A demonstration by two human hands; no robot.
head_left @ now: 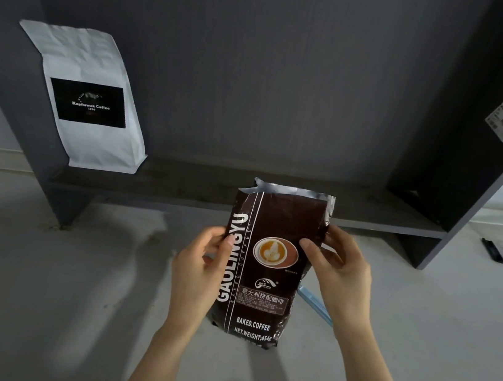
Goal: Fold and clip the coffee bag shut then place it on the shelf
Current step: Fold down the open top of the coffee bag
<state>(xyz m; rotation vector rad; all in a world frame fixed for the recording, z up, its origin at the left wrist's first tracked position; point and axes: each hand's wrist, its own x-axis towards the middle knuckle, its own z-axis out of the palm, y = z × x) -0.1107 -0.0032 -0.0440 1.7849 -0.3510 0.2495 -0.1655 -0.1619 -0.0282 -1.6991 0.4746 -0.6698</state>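
Note:
A dark brown coffee bag (262, 308) with white lettering and a latte picture stands upright in front of me, its silver-lined top open and unfolded. My left hand (196, 276) grips its left edge with the thumb on the front. My right hand (340, 274) holds the right edge higher up, thumb pressing the front near the picture. A light blue clip (314, 305) lies on the floor behind the bag, partly hidden by my right hand. The dark grey shelf (274, 200) runs low across the view just beyond the bag.
A white coffee bag (88, 99) with a black label leans at the shelf's left end against the side panel. The shelf's right panel (474, 157) carries a paper sticker. A small black object (493, 250) lies on the pale floor at right.

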